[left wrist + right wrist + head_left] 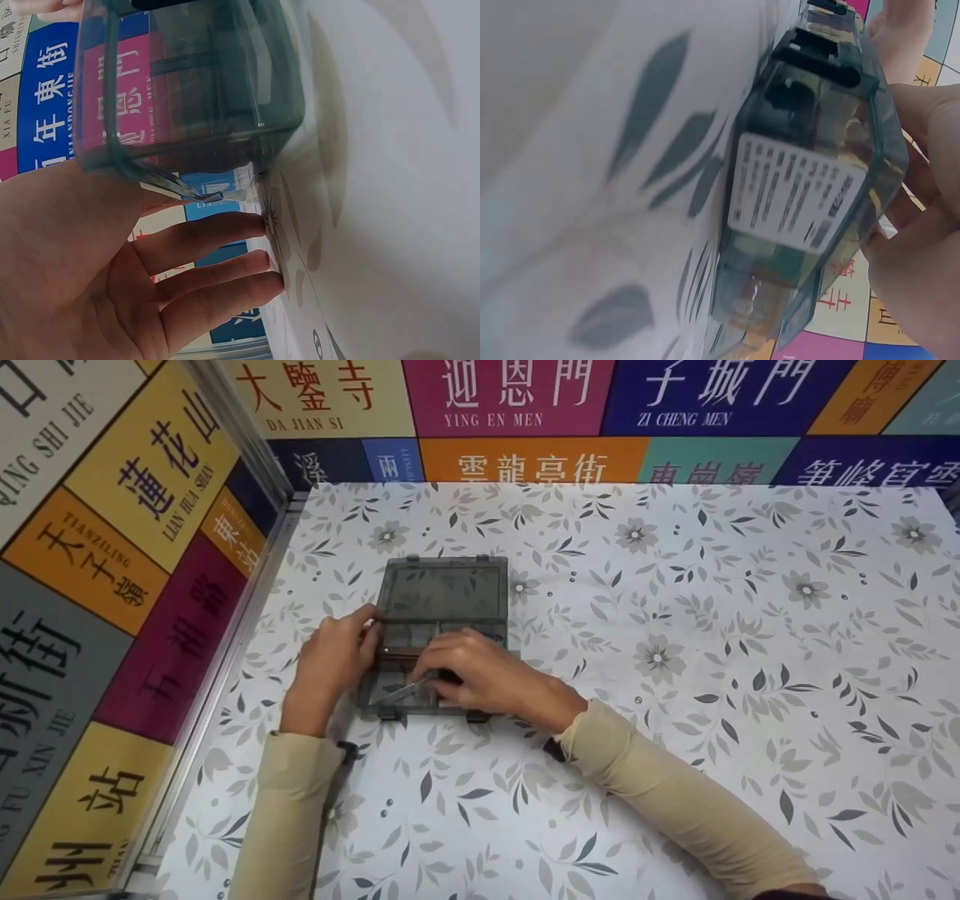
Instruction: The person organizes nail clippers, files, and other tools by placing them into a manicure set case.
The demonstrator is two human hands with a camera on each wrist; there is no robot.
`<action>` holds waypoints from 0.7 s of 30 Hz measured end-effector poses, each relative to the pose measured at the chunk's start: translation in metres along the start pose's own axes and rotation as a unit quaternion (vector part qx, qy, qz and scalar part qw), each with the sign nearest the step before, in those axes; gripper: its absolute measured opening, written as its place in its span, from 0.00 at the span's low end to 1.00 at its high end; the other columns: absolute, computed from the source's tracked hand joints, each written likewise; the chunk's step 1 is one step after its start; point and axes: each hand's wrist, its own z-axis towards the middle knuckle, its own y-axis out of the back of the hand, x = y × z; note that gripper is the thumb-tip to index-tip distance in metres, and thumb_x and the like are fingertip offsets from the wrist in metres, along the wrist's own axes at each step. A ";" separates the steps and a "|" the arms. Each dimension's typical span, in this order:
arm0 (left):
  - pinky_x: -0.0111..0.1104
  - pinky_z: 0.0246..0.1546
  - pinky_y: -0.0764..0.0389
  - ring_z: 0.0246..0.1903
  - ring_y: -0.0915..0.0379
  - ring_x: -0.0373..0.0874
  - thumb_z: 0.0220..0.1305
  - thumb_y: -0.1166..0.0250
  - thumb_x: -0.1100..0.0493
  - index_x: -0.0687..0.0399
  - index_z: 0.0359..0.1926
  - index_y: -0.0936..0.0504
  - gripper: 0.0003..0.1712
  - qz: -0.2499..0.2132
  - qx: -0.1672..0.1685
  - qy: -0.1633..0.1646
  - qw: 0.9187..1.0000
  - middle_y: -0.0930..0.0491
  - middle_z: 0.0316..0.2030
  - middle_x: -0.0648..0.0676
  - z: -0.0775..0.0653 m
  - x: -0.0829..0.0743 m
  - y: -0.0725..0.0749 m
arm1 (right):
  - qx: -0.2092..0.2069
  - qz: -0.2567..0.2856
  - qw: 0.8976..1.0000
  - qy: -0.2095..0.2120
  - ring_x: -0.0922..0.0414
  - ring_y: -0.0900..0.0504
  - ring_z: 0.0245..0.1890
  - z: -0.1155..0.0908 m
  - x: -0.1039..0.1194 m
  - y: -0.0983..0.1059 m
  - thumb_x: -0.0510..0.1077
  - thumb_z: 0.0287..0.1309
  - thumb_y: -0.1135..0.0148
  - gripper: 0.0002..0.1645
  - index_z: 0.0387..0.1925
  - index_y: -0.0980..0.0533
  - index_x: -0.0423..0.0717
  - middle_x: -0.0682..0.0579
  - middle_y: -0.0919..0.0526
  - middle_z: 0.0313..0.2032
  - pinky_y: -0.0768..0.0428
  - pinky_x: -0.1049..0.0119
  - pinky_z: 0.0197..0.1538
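Note:
A smoky, see-through plastic compartment box (pixel 442 589) lies on the table with its lid opened away from me. My left hand (pixel 328 660) is at the box's left side, its thumb and index finger touching near the hinge. In the left wrist view its other fingers (pixel 217 232) stretch out fairly straight beside the box, tips at the tabletop. My right hand (pixel 476 671) is over the front compartments with curled fingers, pinching a thin silvery strip (pixel 405 690) that slants down to the left. A dark reddish-brown bar (pixel 397 652) crosses the box behind it. The right hand hides some compartments.
A white label (pixel 795 195) is stuck on the box's front wall, beside a latch (pixel 817 56). The table cover (pixel 660 720) has a leaf and flower print. Panels of coloured signs (pixel 510 397) rise behind the table and along its left side.

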 end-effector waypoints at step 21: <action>0.57 0.34 0.19 0.35 0.14 0.61 0.83 0.41 0.53 0.48 0.59 0.16 0.13 -0.001 0.000 0.003 1.000 0.09 0.42 0.65 0.001 0.001 -0.002 | -0.036 -0.008 0.999 -0.030 0.55 0.12 0.53 -0.046 -0.016 0.032 0.36 0.67 0.29 0.08 0.46 0.11 0.46 0.54 0.08 0.47 0.20 0.56 0.67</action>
